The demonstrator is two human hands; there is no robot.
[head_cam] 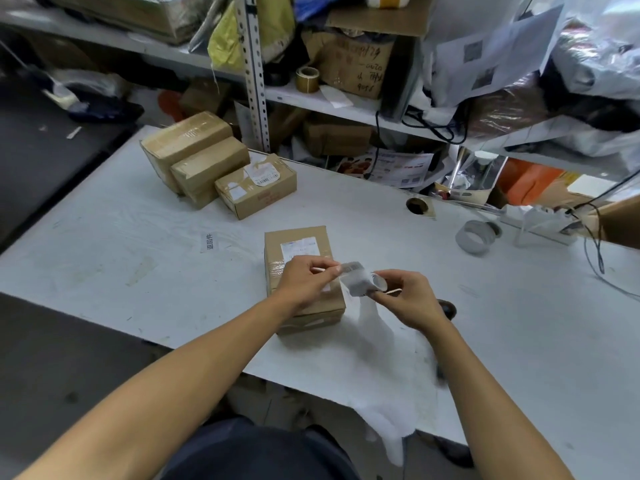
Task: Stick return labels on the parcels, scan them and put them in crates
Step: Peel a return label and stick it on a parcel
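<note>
A brown cardboard parcel [298, 247] with a white shipping label on top lies on the white table [145, 244] in front of me. Above its near half, my left hand [306, 280] pinches the end of a white barcode label [351, 268]. My right hand [407, 297] grips the curled label strip [362, 285], whose long white backing [381, 358] trails down over the table's front edge. Three more taped parcels [214, 168] stand together at the table's back left. A dark object [448, 308], partly hidden behind my right wrist, lies on the table.
A grey tape roll [476, 237] and black cables [594, 247] lie at the right. A small printed slip [209, 241] is stuck on the table to the left. Cluttered shelves [332, 102] with boxes and bags rise behind. A cable hole [415, 206] sits near the back edge.
</note>
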